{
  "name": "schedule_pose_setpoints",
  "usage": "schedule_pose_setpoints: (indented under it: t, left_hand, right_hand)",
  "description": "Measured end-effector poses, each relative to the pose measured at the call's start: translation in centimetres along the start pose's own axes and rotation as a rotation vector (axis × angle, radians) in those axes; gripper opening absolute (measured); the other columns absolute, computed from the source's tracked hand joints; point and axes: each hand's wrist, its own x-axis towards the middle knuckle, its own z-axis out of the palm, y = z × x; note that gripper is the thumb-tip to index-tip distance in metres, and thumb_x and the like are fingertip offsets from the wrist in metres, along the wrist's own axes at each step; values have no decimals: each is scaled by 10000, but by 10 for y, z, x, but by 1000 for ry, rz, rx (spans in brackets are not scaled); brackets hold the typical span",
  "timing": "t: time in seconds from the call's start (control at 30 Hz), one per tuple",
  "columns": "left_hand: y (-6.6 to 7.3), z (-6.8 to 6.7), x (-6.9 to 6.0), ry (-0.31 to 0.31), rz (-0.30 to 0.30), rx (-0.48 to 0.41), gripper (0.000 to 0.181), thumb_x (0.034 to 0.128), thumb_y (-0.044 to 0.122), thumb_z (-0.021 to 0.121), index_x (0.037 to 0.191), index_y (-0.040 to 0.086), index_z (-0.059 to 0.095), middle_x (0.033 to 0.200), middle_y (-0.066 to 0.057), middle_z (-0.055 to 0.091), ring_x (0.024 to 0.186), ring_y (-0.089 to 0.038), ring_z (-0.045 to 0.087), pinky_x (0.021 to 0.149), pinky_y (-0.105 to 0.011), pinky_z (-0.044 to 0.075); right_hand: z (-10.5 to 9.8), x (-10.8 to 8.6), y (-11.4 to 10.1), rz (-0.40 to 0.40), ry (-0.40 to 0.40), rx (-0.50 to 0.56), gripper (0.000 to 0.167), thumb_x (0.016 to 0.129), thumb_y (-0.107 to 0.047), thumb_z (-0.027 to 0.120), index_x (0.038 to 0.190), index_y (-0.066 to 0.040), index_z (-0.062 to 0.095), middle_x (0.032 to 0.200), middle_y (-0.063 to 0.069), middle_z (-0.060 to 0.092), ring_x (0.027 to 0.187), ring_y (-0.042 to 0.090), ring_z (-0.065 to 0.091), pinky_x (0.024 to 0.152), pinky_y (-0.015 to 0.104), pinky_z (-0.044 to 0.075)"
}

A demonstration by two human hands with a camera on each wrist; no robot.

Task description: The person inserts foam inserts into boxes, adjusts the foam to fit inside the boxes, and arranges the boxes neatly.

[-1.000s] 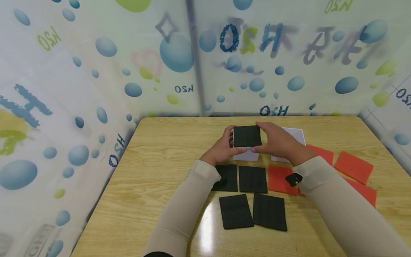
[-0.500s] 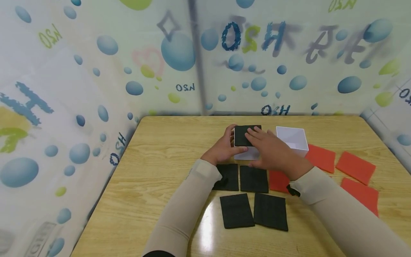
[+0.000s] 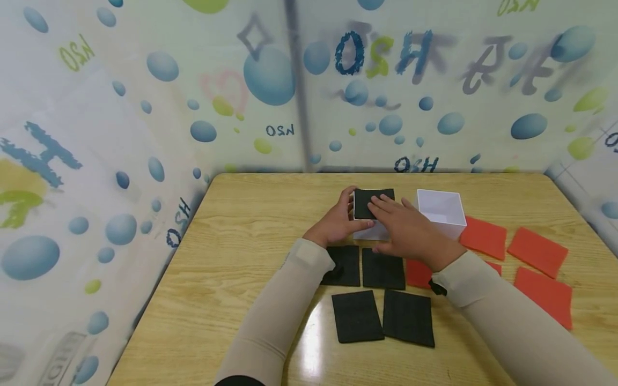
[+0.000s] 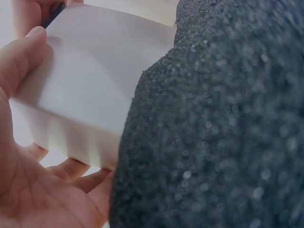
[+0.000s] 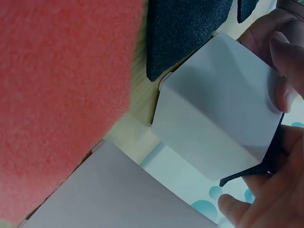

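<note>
My left hand (image 3: 333, 222) grips a small white box (image 3: 369, 231) by its left side, thumb along the front and fingers round the far side. A black foam square (image 3: 364, 202) lies over the box's top opening. My right hand (image 3: 407, 228) rests on that square with its fingers extended and pressing near the right part. From the right wrist view, one corner of the foam square (image 5: 247, 175) juts past the rim of the box (image 5: 223, 99). In the left wrist view, a large dark foam surface (image 4: 213, 133) hides much of the box (image 4: 90, 71).
An open-topped white box (image 3: 440, 206) stands to the right. Several black foam squares (image 3: 356, 316) lie on the wooden table (image 3: 232, 230) in front of my hands. To the right are several red foam squares (image 3: 537, 252), some partly hidden by my right forearm. A patterned wall backs the table.
My right hand has left the right side of the box and moved onto the black foam square, its fingers now spread on top. The left hand keeps its grip.
</note>
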Motion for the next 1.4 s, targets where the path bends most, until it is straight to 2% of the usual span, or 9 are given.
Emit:
schedule_pose_setpoints:
  t: [0.37,0.6,0.83,1.27,1.4]
  left_hand:
    - [-1,1,1,4,5,15,1045,955,374,800,1682,319,52,1750,-141,158,1607,-352,237,1251,-506,323]
    - [-1,2,0,11,-6,9,1056,942,404,810,1679,332,56,1757,-122,150,1607,-336,240,1252,-511,320]
    - [0,1,0,12,-6,25,1054,939,410,812,1673,334,60,1758,-120,152,1610,-329,238,1253,-500,321]
    - [-2,3,0,23,0,32,1070,938,391,813,1686,273,57,1748,-135,176,1595,-361,267,1243,-523,332]
    - [-1,2,1,26,-1,35,1056,939,391,812,1682,293,67,1747,-127,181,1594,-355,274,1242,-520,336]
  right_hand:
    - [3,1,1,-1,-8,-16,1016,854,-488,863,1618,-20,383,1690,183,342,1583,412,272,1218,707,207]
    - [-2,-6,-3,24,1,-35,1024,850,-482,868,1609,7,385,1686,211,335,1579,433,265,1214,715,207]
    - [-3,-12,-6,55,-32,-29,1067,841,-482,879,1624,10,346,1703,217,287,1591,439,226,1214,721,185]
    - [8,-8,-2,33,-32,-8,1072,847,-485,875,1629,10,334,1711,213,274,1593,430,227,1227,687,202]
    - [9,-5,0,22,-25,2,1066,841,-486,881,1616,23,355,1701,225,294,1586,436,245,1231,658,240]
